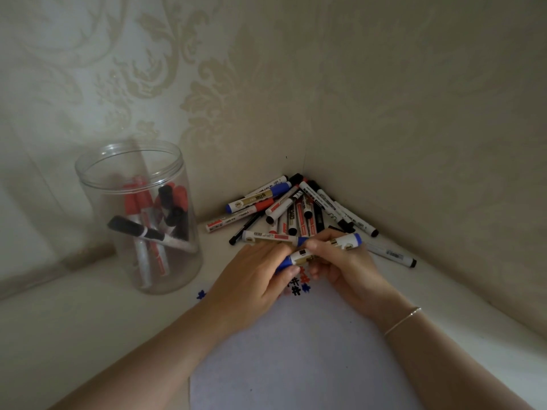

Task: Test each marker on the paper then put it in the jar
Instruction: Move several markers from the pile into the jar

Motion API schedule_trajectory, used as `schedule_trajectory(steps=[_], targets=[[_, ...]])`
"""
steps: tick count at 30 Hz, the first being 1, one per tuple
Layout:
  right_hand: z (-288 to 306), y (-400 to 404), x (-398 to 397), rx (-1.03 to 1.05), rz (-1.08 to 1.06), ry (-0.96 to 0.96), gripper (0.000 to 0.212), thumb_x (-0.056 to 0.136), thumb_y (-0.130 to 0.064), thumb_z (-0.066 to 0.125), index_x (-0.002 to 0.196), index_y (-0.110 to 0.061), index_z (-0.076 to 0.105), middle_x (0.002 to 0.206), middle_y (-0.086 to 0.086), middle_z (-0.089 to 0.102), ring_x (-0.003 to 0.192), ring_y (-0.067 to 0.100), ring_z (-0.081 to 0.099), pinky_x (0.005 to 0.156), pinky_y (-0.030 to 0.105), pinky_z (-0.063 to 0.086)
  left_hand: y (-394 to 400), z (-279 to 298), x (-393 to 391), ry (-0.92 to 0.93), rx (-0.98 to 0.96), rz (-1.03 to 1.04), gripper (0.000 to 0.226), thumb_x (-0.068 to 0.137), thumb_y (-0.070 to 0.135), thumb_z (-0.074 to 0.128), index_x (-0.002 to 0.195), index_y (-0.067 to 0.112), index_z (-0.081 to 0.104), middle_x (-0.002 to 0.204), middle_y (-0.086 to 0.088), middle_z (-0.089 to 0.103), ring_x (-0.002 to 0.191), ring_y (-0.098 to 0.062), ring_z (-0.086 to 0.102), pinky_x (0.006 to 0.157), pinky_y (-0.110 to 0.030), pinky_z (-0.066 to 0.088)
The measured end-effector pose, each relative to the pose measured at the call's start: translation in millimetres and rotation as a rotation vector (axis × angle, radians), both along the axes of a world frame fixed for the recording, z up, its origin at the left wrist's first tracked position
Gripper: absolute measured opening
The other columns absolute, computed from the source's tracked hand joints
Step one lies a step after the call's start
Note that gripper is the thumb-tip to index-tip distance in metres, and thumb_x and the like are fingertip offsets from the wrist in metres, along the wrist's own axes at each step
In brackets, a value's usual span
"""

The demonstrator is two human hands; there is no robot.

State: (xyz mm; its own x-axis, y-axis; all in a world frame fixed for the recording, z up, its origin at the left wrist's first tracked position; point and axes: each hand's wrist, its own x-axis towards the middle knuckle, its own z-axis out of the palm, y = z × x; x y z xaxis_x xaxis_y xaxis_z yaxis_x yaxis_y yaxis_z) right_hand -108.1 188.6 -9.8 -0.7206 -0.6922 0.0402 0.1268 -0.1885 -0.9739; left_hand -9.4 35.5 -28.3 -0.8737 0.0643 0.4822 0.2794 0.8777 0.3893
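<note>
Both hands hold one blue marker (pixel 346 242) above the far end of the paper (pixel 296 350). My left hand (pixel 254 282) pinches its blue cap. My right hand (pixel 346 267) grips the white and gold barrel, and the blue tail sticks out to the right. Red, black and blue test scribbles (pixel 299 284) show on the paper just under the hands. The clear plastic jar (pixel 139 220) stands open to the left, with several red and black markers inside. A pile of markers (pixel 296 208) lies in the corner right behind the hands.
Two patterned walls meet in a corner just behind the pile. A lone black-capped marker (pixel 390 255) lies to the right along the wall. Blue marks (pixel 201 294) sit on the surface between the jar and my left hand.
</note>
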Motion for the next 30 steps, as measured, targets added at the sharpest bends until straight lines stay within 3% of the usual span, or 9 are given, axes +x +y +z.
schedule_trajectory(steps=[2, 4, 8, 12, 14, 17, 22, 26, 30], targets=[[2, -1, 1, -0.095, -0.052, -0.147, 0.036, 0.083, -0.035, 0.065, 0.078, 0.000, 0.064, 0.070, 0.017, 0.064, 0.054, 0.022, 0.058, 0.051, 0.029, 0.049, 1, 1, 0, 0.013, 0.057, 0.005, 0.027, 0.099, 0.040, 0.037, 0.100, 0.021, 0.057, 0.076, 0.013, 0.053, 0.069, -0.007, 0.051, 0.063, -0.025, 0.041], [1, -2, -1, -0.187, -0.271, -0.271, 0.035, 0.092, -0.033, 0.055, 0.068, -0.006, 0.057, 0.057, 0.008, 0.058, 0.044, 0.016, 0.051, 0.043, 0.025, 0.043, 2, -1, 0, 0.021, 0.067, 0.033, 0.029, 0.097, 0.042, 0.037, 0.095, 0.021, 0.057, 0.067, 0.014, 0.051, 0.062, -0.007, 0.051, 0.056, -0.020, 0.041], [-1, -8, 1, 0.040, -0.532, 0.004, 0.034, 0.099, -0.021, 0.046, 0.067, -0.011, 0.046, 0.044, -0.003, 0.044, 0.036, 0.011, 0.035, 0.037, 0.023, 0.026, 0, -1, -1, 0.113, 0.042, 0.118, 0.038, 0.096, 0.046, 0.038, 0.086, 0.019, 0.063, 0.054, 0.018, 0.044, 0.045, 0.000, 0.045, 0.043, -0.009, 0.031], [-1, -18, 12, 0.187, -0.579, 0.364, 0.036, 0.098, -0.016, 0.045, 0.064, -0.003, 0.042, 0.048, -0.006, 0.033, 0.045, 0.008, 0.027, 0.044, 0.022, 0.023, 6, 0, -1, 0.189, 0.128, 0.159, 0.058, 0.096, 0.057, 0.033, 0.076, 0.014, 0.066, 0.051, 0.007, 0.054, 0.043, -0.012, 0.051, 0.040, -0.028, 0.040], [3, -21, 18, 0.185, -0.582, 0.406, 0.041, 0.096, -0.019, 0.047, 0.064, 0.005, 0.038, 0.051, 0.003, 0.030, 0.046, 0.011, 0.023, 0.046, 0.028, 0.020, 8, 4, 2, 0.258, 0.193, 0.159, 0.058, 0.098, 0.052, 0.035, 0.068, 0.012, 0.063, 0.048, 0.007, 0.052, 0.040, -0.012, 0.050, 0.037, -0.026, 0.038], [14, -21, 31, 0.150, -0.568, 0.366, 0.040, 0.094, -0.016, 0.049, 0.058, -0.002, 0.039, 0.049, 0.003, 0.028, 0.045, 0.012, 0.021, 0.045, 0.027, 0.019, 9, 21, 9, 0.350, 0.256, 0.185, 0.049, 0.098, 0.036, 0.042, 0.052, 0.018, 0.048, 0.041, 0.014, 0.035, 0.033, -0.011, 0.039, 0.032, -0.018, 0.026], [73, -30, 38, 0.061, -0.562, 0.403, 0.039, 0.093, -0.008, 0.049, 0.055, -0.004, 0.038, 0.048, 0.007, 0.031, 0.045, 0.017, 0.027, 0.042, 0.023, 0.023, 11, 64, 15, 0.383, 0.296, 0.215, 0.046, 0.097, 0.034, 0.042, 0.056, 0.017, 0.051, 0.040, 0.013, 0.035, 0.032, -0.010, 0.038, 0.032, -0.018, 0.024], [128, -54, 31, -0.066, -0.392, 0.260, 0.038, 0.091, -0.004, 0.047, 0.056, -0.012, 0.035, 0.045, 0.001, 0.025, 0.038, 0.014, 0.021, 0.038, 0.019, 0.020, -2, 142, 33, 0.465, 0.009, 0.352, 0.037, 0.097, 0.039, 0.040, 0.068, 0.020, 0.052, 0.044, 0.012, 0.042, 0.032, -0.005, 0.042, 0.031, -0.016, 0.034], [166, -96, 34, -0.242, -0.243, -0.048, 0.034, 0.096, -0.015, 0.047, 0.063, -0.012, 0.039, 0.041, -0.004, 0.025, 0.033, 0.010, 0.021, 0.038, 0.020, 0.018, -30, 211, 55, 0.384, 0.287, 0.414, 0.020, 0.089, 0.037, 0.061, 0.084, 0.020, 0.051, 0.060, 0.005, 0.062, 0.050, 0.001, 0.059, 0.042, -0.012, 0.040]])
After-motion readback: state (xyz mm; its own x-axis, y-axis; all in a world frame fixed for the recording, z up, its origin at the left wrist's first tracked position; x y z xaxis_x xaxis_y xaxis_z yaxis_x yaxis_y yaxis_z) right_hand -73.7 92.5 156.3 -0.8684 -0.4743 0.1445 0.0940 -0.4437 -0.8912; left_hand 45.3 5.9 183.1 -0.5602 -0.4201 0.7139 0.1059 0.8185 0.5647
